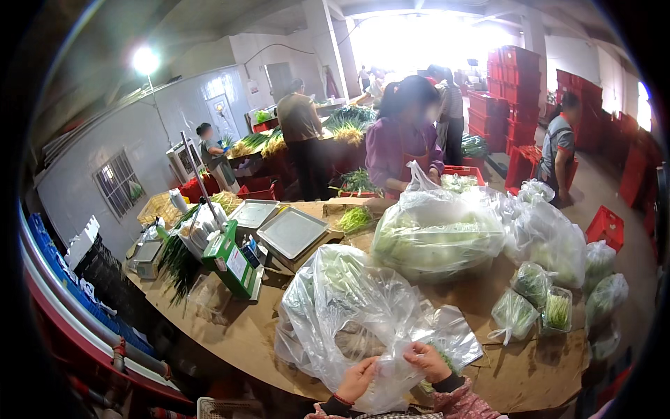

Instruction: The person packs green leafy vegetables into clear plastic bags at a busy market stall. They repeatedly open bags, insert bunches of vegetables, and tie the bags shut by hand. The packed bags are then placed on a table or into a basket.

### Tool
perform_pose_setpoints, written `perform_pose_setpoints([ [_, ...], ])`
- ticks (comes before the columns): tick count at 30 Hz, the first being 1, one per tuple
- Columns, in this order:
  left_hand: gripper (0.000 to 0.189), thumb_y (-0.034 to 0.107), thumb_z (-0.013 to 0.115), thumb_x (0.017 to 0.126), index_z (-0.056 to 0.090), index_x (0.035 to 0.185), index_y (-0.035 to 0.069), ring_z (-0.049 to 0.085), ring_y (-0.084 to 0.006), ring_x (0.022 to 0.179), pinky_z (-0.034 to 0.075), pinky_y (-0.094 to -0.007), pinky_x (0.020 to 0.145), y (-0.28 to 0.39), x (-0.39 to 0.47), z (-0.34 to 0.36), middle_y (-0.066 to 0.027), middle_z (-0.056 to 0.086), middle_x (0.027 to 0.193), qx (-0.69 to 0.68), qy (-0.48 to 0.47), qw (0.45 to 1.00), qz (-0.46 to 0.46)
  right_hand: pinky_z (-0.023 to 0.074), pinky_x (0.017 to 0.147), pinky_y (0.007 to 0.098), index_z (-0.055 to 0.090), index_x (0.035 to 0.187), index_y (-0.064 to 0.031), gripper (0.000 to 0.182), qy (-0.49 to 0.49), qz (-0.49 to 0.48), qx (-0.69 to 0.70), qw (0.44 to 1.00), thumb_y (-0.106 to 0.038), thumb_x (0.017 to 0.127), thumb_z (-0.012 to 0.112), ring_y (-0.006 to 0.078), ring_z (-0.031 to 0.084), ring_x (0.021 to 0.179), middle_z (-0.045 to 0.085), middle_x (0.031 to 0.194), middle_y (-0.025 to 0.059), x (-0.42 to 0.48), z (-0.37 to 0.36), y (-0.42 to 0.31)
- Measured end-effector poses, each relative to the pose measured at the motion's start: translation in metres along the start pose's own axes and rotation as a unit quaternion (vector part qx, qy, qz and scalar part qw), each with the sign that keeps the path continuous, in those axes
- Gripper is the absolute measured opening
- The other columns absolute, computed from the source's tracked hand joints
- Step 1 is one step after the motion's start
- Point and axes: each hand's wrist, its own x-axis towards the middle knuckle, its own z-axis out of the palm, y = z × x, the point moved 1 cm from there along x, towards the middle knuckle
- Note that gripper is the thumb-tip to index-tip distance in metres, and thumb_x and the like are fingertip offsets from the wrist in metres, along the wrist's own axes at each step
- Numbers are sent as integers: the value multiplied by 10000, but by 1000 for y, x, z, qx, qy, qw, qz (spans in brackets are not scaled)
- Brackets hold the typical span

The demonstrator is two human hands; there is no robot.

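Observation:
My left hand (pixel 358 379) and my right hand (pixel 428 361) are close together at the near edge of the table, each pinching thin transparent plastic film between the fingers. The film appears to belong to the large plastic bag (pixel 314 309), which spreads out just beyond my hands. Pale green vegetables show dimly through its upper part. To the right of the bag, a flat sheet of transparent plastic (pixel 455 335) lies on the cardboard-covered table (pixel 513 372). Some greens (pixel 442 357) sit partly hidden beneath my right hand and the plastic.
A big bag of pale vegetables (pixel 439 235) stands beyond, with more filled bags (pixel 549 241) and small packs (pixel 515 314) to the right. A green scale (pixel 230 262) and metal trays (pixel 293 230) are at left. Across the table stands a co-worker (pixel 403 131). Red crates (pixel 515 78) are stacked behind.

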Motion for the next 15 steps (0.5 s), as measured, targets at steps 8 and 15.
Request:
perform_pose_setpoints([
  [8,254,93,451,935,535,1157,5,573,-92,868,462,-231,770,15,5,-25,-33,613,992,-194,68,978,-38,439,708,205,582,1019,-33,209,133,-171,-215,952,-123,841,642,72,527,775,576,863,-8,-1,-38,-18],
  [15,368,-11,362,908,409,1271,27,553,-257,1074,450,-405,941,65,10,-33,-127,543,1182,-482,82,872,19,423,890,287,513,1173,-1,352,-275,-79,-216,934,-151,860,573,159,522,1039,518,1185,96,-24,-28,-38],
])
